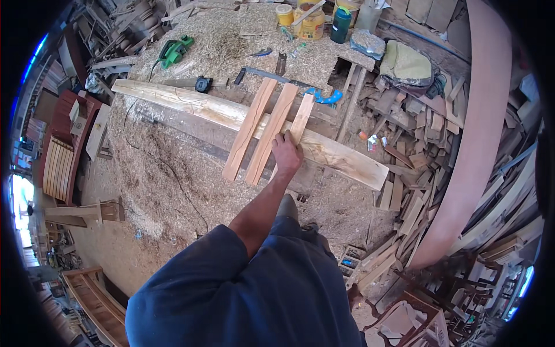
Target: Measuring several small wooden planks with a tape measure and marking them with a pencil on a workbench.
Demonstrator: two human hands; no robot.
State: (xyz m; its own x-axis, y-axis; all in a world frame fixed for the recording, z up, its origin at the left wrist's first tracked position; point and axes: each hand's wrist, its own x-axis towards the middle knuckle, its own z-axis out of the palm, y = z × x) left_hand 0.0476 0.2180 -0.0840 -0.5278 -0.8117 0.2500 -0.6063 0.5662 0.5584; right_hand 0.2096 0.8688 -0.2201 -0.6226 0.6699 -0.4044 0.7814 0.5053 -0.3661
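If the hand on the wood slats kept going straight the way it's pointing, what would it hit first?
The hand points up along the rightmost slat, which it already touches. Past the slat's far end, the blue clamp on the sawdust-covered bench looks like the first thing in line, though depth is unclear.

Sawdust and shavings blanket the floor [156,191] and the worktop [231,40] — a cluttered woodshop. Offcuts [416,144] heap up at right beside a broad curved board [474,133]; daylight enters far left.

Hand [287,153] on the rightmost of three short boards [300,120], laid across long plank [191,103], sawdust-covered bench [231,40]
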